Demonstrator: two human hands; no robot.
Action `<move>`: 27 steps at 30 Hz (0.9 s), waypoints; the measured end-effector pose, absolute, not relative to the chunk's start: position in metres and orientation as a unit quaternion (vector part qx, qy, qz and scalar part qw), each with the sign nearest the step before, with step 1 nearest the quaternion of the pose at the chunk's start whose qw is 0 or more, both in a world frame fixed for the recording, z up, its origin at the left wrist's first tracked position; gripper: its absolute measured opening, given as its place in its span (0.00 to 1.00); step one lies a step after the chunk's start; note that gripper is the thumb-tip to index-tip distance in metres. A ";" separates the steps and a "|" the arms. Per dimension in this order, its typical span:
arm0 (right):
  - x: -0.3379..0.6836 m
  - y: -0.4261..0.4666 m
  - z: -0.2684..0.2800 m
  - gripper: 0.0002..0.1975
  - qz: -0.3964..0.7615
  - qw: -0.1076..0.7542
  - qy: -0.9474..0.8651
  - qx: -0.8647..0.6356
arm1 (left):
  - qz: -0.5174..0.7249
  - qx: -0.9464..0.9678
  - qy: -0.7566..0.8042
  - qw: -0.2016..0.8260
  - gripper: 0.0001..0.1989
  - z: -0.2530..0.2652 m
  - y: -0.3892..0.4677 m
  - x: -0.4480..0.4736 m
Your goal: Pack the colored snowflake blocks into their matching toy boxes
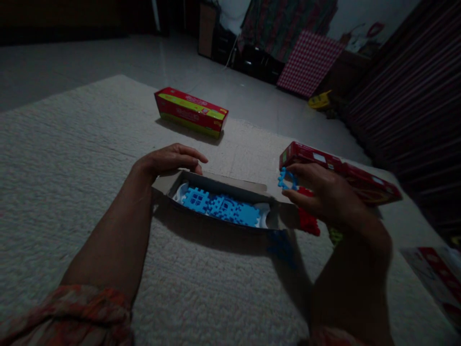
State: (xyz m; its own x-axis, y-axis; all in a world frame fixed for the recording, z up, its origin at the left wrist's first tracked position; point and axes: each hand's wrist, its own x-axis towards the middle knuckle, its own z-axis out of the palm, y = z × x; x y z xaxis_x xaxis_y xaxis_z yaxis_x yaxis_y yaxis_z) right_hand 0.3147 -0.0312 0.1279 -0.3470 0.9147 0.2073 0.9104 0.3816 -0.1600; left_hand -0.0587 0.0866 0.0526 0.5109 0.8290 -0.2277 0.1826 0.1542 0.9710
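A long, narrow cardboard box (230, 181) lies with its flaps folded out. Inside it sit several blue interlocking toy blocks (225, 206), with white pieces (264, 215) at the ends. My left hand (171, 158) rests at the box's far left corner, fingers stretched out over the edge and holding nothing. Between the thumb and fingers of my right hand (324, 190) is a light-blue notched block with a round opening (282, 179), held above the box's right end. Red blocks (309, 221) lie under that hand, and dim blue pieces (283, 247) are on the mat nearby.
A red and yellow box (190, 113) stands on the pale mat (82, 144) at the back. Dark red boxes (334, 163) lie beyond my right hand. Green pieces (335, 235) show near my right wrist. A red and white package (432, 274) is at the right edge.
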 end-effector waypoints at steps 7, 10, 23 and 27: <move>0.258 -0.072 0.142 0.16 0.084 0.075 -0.864 -0.490 | 0.263 0.584 0.424 0.640 0.10 0.053 0.086 -0.057; 0.257 -0.068 0.134 0.17 0.071 0.050 -0.861 -0.501 | 0.264 0.584 0.429 0.637 0.11 0.054 0.086 -0.057; 0.276 -0.068 0.142 0.16 0.035 0.118 -0.860 -0.495 | 0.263 0.582 0.444 0.628 0.10 0.055 0.085 -0.055; 0.300 -0.077 0.151 0.14 -0.004 0.157 -0.835 -0.527 | 0.268 0.586 0.432 0.631 0.10 0.053 0.087 -0.056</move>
State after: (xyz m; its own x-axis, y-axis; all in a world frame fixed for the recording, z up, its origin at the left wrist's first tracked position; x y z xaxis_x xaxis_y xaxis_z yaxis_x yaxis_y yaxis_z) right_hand 0.2997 -0.0768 0.1514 -0.3956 0.8787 0.2672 0.8813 0.4451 -0.1587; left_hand -0.0561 0.0867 0.0531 0.4837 0.8442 -0.2309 0.1686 0.1690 0.9711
